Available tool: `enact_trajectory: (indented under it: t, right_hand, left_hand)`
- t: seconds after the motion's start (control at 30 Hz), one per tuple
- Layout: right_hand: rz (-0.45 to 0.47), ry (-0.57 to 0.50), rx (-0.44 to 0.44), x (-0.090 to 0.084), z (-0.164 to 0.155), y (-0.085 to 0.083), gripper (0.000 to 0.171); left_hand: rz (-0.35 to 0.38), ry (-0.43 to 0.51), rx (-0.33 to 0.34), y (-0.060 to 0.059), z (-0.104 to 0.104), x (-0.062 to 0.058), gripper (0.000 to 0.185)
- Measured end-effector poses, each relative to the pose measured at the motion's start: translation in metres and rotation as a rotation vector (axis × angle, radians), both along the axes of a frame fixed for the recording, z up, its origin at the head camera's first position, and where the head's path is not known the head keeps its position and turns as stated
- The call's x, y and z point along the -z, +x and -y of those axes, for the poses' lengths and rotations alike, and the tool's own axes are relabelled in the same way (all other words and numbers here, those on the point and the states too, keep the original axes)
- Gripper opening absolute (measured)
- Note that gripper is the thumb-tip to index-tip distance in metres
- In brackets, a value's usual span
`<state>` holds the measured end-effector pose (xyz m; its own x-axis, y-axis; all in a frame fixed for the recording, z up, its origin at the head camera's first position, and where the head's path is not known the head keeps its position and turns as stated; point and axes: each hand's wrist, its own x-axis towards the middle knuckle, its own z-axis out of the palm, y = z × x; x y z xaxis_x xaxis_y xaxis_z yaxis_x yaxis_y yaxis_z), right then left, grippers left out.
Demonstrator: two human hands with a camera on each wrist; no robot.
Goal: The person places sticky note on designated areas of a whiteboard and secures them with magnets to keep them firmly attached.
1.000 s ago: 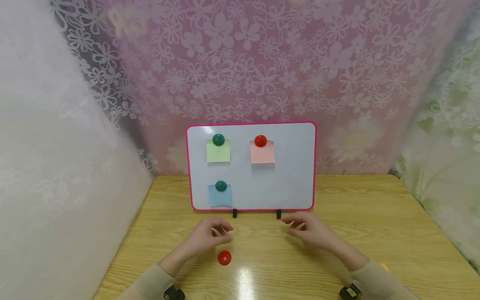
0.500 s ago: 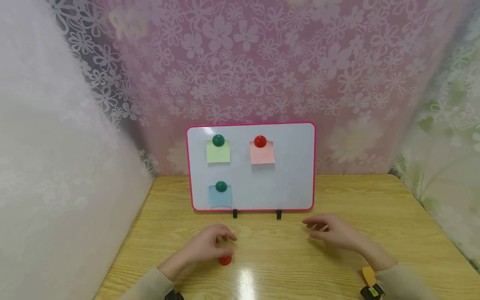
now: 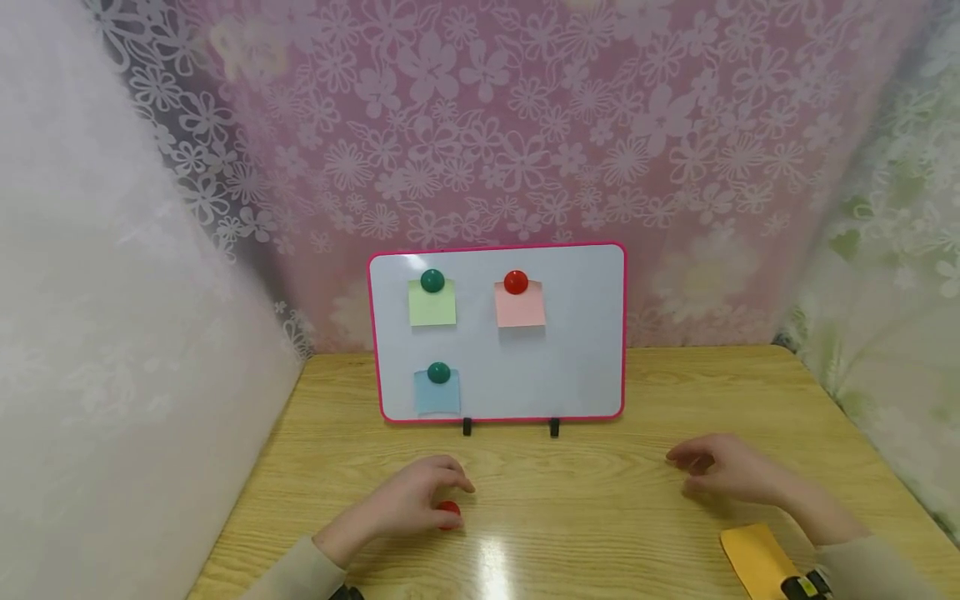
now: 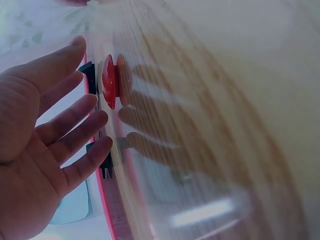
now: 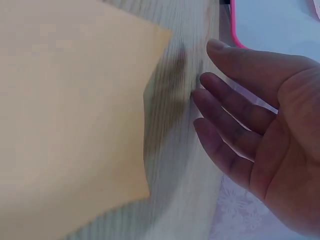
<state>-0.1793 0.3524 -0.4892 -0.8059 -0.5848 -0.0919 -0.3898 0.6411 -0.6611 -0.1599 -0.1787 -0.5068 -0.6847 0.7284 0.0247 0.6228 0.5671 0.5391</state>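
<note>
Over the table my left hand (image 3: 408,504) hovers by a loose red round magnet (image 3: 448,508), which shows between thumb and fingers in the head view. In the left wrist view the magnet (image 4: 108,82) stands apart from the loosely bent fingers, which hold nothing. My right hand (image 3: 738,473), relaxed and holding nothing, is above the table just beyond an orange paper note (image 3: 756,557). In the right wrist view that note (image 5: 75,115) lies across the left side, its edges slightly curled, clear of the fingertips.
A pink-rimmed whiteboard (image 3: 577,342) stands on black feet (image 3: 554,427). Green magnets hold a light green note (image 3: 432,307) and a blue note (image 3: 437,397). A red magnet (image 3: 516,282) holds a pink note (image 3: 520,310). Floral fabric (image 3: 480,125) surrounds the table (image 3: 585,533).
My right hand has moved right, away from the whiteboard, toward the orange note, which has come into fuller view. My left hand has come down slightly toward the loose red magnet.
</note>
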Motion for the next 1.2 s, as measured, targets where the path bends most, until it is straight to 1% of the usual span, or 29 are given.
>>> enact_trajectory:
  t: [0.1,0.2,0.4,0.47,0.63,0.87,1.0,1.2]
  right_hand:
    - [0.021,0.026,0.003,-0.004,-0.008,0.001,0.042]
    - [0.049,0.056,-0.013,-0.010,-0.017,0.003,0.038]
    - [0.145,0.078,-0.061,-0.016,-0.037,0.005,0.030]
    - [0.164,0.091,-0.057,-0.016,-0.042,0.006,0.029]
    - [0.213,0.121,-0.004,-0.014,-0.047,0.010,0.031]
    - [0.181,0.099,-0.031,-0.007,-0.051,0.016,0.034]
    - [0.194,0.088,-0.034,-0.005,-0.052,0.019,0.033]
    - [0.203,0.051,-0.066,-0.002,-0.053,0.022,0.034]
  left_hand:
    - [-0.015,-0.022,0.013,0.000,0.000,0.002,0.036]
    - [-0.012,-0.039,0.013,0.000,0.000,0.002,0.037]
    - [-0.008,-0.063,0.008,0.000,0.001,0.001,0.038]
    - [-0.007,-0.070,0.008,0.001,0.001,0.000,0.039]
    - [-0.009,-0.082,0.003,0.002,0.002,-0.001,0.039]
    - [-0.008,-0.099,-0.011,0.001,0.003,0.001,0.039]
    - [-0.003,-0.111,-0.018,0.001,0.004,0.001,0.040]
    - [0.008,-0.121,-0.022,0.001,0.005,0.000,0.039]
